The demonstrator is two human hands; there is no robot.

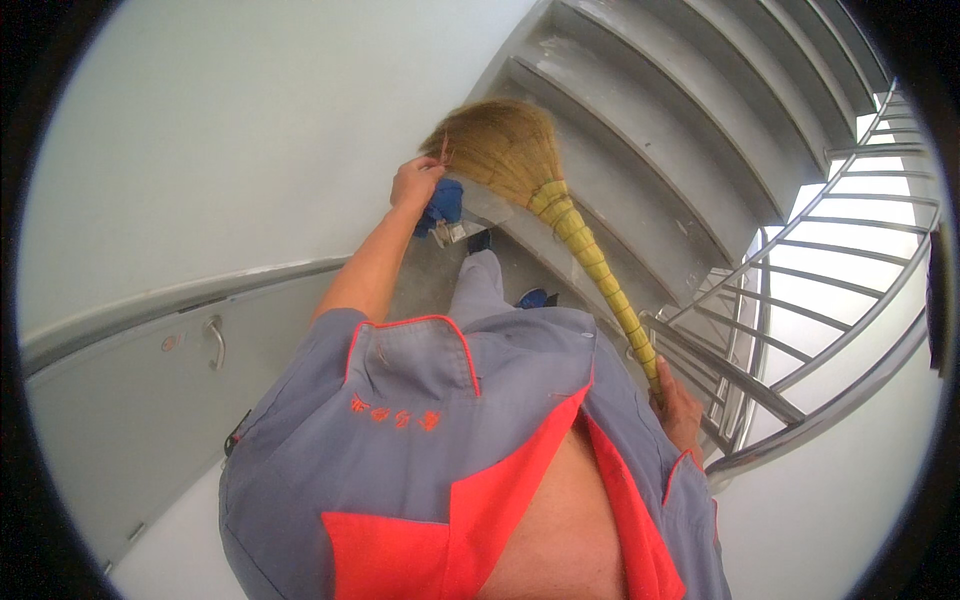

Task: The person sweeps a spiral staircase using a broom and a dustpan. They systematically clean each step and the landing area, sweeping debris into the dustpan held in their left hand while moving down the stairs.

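Note:
My right hand [679, 411] is closed around the lower end of a broom's yellow bound handle [600, 264]. The broom slants up and left, its straw head [499, 142] fanned out above the lower steps. At the left edge of the bristles, my left hand [417, 182] pinches a thin reddish strip [445, 144]; what it is made of cannot be made out. Just below that hand is a crumpled blue cloth or bag [445, 201]. Beside it lie small whitish scraps [450, 234], and a see-through sheet or pan edge [484, 210] partly shows there.
Grey stairs [637, 142] rise to the upper right, bordered by a stainless steel railing [817, 375]. A pale wall [225, 150] stands on the left, above a grey door [165, 405] with a metal handle [216, 343]. My blue shoe [531, 298] is on the floor near the bottom step.

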